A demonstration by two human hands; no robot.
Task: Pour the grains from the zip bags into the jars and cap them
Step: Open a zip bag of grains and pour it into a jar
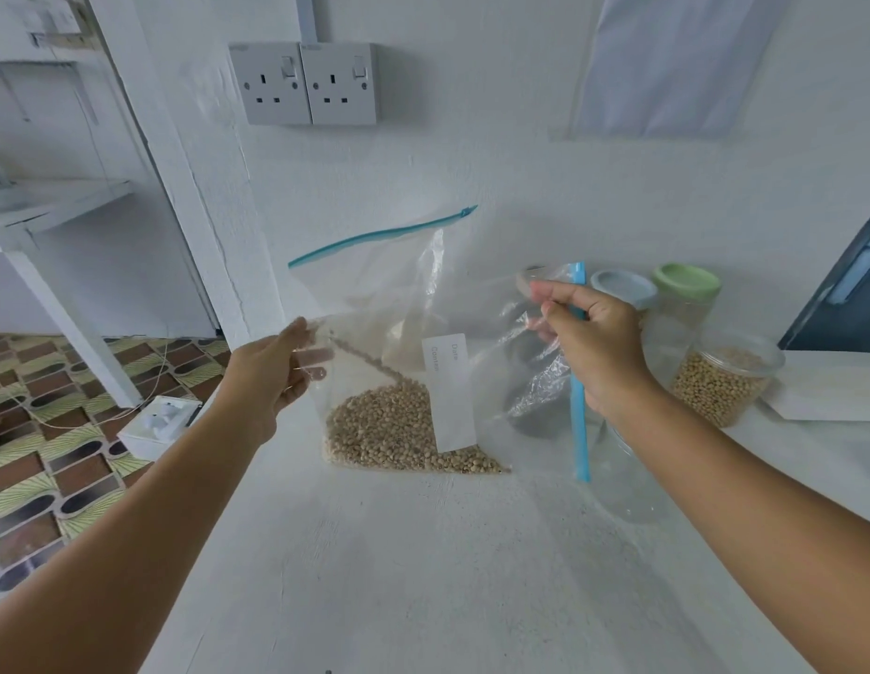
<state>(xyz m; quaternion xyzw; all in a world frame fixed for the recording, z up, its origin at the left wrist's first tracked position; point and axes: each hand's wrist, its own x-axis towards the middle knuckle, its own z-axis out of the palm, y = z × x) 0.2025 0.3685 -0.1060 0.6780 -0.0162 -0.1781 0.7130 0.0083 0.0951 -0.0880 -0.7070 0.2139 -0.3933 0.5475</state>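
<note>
A clear zip bag [374, 304] with a teal zip stands on the white table [423, 576], with beige grains [399, 430] piled in its bottom and a white label on its front. My left hand [277, 377] pinches its left edge. My right hand [598, 342] grips a second, crumpled clear bag with a light-blue zip strip [578, 415]; a dark shape shows through it. Under that hand stands an empty clear jar [627, 484]. Behind are an uncapped jar of yellow beans [720, 386], a grey-lidded jar [623, 287] and a green-lidded jar [686, 284].
The table meets a white wall with a double socket [304, 85]. A flat white box [832, 386] and a dark panel [841, 294] lie at the right. Left of the table edge, a white box [155, 428] sits on the patterned floor.
</note>
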